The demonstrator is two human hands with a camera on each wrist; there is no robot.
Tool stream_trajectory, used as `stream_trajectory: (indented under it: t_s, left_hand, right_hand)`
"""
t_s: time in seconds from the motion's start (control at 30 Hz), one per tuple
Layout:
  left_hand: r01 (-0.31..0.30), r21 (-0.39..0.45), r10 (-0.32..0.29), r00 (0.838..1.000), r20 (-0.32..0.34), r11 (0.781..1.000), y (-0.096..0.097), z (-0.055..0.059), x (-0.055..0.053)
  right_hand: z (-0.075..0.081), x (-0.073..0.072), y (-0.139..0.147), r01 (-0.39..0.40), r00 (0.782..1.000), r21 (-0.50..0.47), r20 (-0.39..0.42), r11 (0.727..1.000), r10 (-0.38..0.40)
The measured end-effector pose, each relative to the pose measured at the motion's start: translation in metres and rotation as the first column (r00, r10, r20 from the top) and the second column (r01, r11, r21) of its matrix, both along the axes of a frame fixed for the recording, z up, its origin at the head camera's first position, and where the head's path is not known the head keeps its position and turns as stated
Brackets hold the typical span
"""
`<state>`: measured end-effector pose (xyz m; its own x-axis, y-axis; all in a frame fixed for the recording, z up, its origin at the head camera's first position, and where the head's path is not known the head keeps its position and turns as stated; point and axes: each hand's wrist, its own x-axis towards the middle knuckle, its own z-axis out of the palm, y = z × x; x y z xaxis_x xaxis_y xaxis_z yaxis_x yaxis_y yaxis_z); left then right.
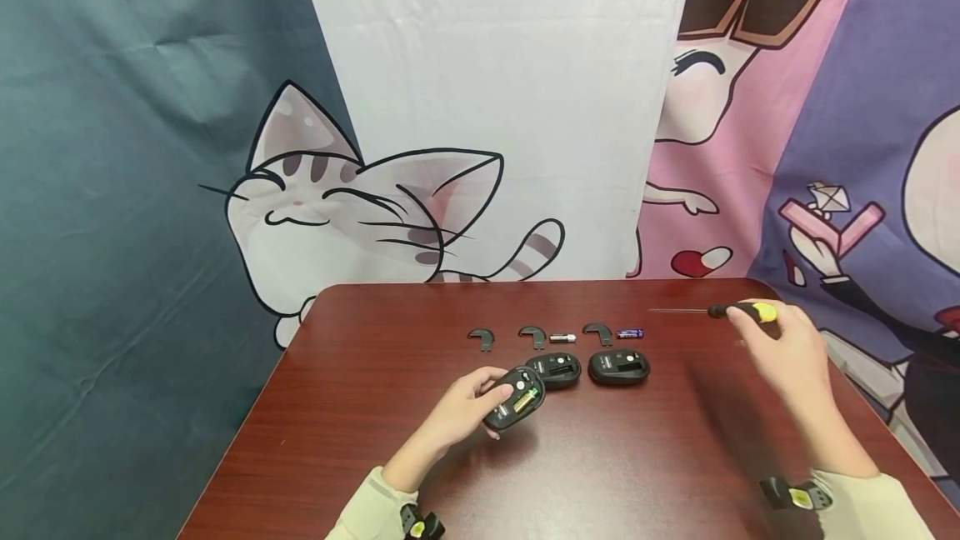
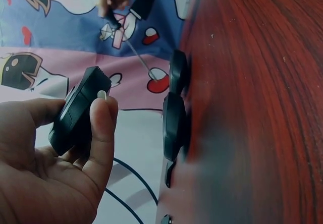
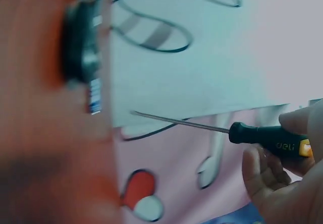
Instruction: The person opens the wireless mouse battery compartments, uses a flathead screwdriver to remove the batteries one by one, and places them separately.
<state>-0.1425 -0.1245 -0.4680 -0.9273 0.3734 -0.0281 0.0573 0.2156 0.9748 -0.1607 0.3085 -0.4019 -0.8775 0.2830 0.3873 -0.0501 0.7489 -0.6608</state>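
Observation:
My left hand [image 1: 467,409] grips a black computer mouse [image 1: 516,398] above the table, its underside turned up. A yellow-green battery [image 1: 525,400] sits in that mouse's open compartment. In my right hand [image 1: 783,352] is a screwdriver [image 1: 738,312] with a black and yellow handle; its thin shaft points left. The right wrist view shows thumb and fingers around the screwdriver handle [image 3: 270,139]. Two more mice, a middle one [image 1: 555,369] and a right one [image 1: 619,367], lie upside down on the table with their battery slots uncovered.
Behind the mice lie three dark curved covers, a left one [image 1: 482,338], a middle one [image 1: 533,337] and a right one [image 1: 598,334]. A white battery [image 1: 562,338] and a blue battery [image 1: 630,333] lie beside them. A printed curtain [image 1: 487,48] hangs behind the brown table [image 1: 337,423].

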Motion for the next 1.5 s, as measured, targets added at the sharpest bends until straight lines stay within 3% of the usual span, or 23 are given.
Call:
stream_trajectory:
  t_s: [0.13, 0.3, 0.33, 0.4, 0.53, 0.57, 0.67, 0.77, 0.87, 0.9, 1.0, 1.07, 1.13, 1.3, 1.4, 1.5]
  left_hand:
    - [-0.004, -0.006, 0.004, 1.0, -0.007, 1.0, 0.002, 0.002, 0.001]
    - [0.008, -0.01, -0.008, 1.0, -0.006, 1.0, 0.007, 0.007, 0.006]
    - [0.009, -0.011, -0.01, 1.0, -0.007, 1.0, 0.008, 0.009, 0.006]
    - [0.011, -0.014, -0.012, 1.0, -0.009, 1.0, 0.01, 0.011, 0.007]
    - [0.013, -0.016, -0.013, 1.0, -0.012, 1.0, 0.013, 0.014, 0.007]
    - [0.013, -0.014, -0.013, 1.0, -0.01, 1.0, 0.014, 0.015, 0.007]
    - [0.014, -0.007, -0.014, 1.0, -0.008, 1.0, 0.016, 0.016, 0.007]
    - [0.016, 0.004, -0.016, 1.0, -0.006, 1.0, 0.018, 0.017, 0.007]
    - [0.022, 0.024, -0.022, 1.0, -0.013, 0.999, 0.02, 0.018, 0.007]
    - [0.025, 0.03, -0.024, 1.0, -0.015, 0.999, 0.02, 0.019, 0.007]
    - [0.029, 0.05, -0.028, 0.999, -0.02, 0.998, 0.022, 0.02, 0.006]
    - [0.029, 0.058, -0.028, 0.999, -0.017, 0.998, 0.023, 0.021, 0.007]
    - [0.027, 0.062, -0.026, 1.0, -0.014, 0.998, 0.023, 0.022, 0.007]
    - [0.026, 0.053, -0.025, 1.0, -0.018, 0.998, 0.025, 0.025, 0.008]
    - [0.031, 0.046, -0.029, 0.999, -0.026, 0.998, 0.026, 0.026, 0.008]
    - [0.035, 0.046, -0.034, 0.999, -0.021, 0.998, 0.027, 0.028, 0.009]
  right_hand:
    - [0.024, 0.014, -0.006, -0.068, 0.998, -0.194, -0.022, 0.979, 0.065]
    - [0.047, 0.03, -0.019, -0.22, 0.972, -0.351, -0.159, 0.91, 0.174]
    - [0.05, 0.033, -0.023, -0.259, 0.961, -0.384, -0.196, 0.886, 0.196]
    - [0.057, 0.038, -0.028, -0.36, 0.926, -0.463, -0.282, 0.81, 0.25]
    - [0.067, 0.046, -0.039, -0.543, 0.834, -0.557, -0.443, 0.628, 0.328]
    - [0.069, 0.047, -0.041, -0.563, 0.821, -0.562, -0.464, 0.605, 0.333]
    - [0.071, 0.051, -0.045, -0.591, 0.801, -0.553, -0.492, 0.588, 0.342]
    - [0.072, 0.053, -0.049, -0.647, 0.76, -0.552, -0.525, 0.527, 0.384]
    - [0.071, 0.053, -0.05, -0.749, 0.663, -0.534, -0.603, 0.393, 0.445]
    - [0.071, 0.054, -0.05, -0.758, 0.652, -0.531, -0.608, 0.379, 0.452]
    - [0.07, 0.054, -0.051, -0.805, 0.591, -0.517, -0.652, 0.292, 0.474]
    - [0.07, 0.056, -0.053, -0.801, 0.596, -0.519, -0.644, 0.298, 0.479]
    - [0.072, 0.06, -0.056, -0.777, 0.629, -0.526, -0.61, 0.346, 0.482]
    - [0.078, 0.068, -0.064, -0.687, 0.726, -0.492, -0.505, 0.535, 0.467]
    - [0.079, 0.071, -0.069, -0.658, 0.748, -0.461, -0.493, 0.595, 0.445]
    - [0.079, 0.072, -0.074, -0.602, 0.785, -0.444, -0.481, 0.663, 0.391]
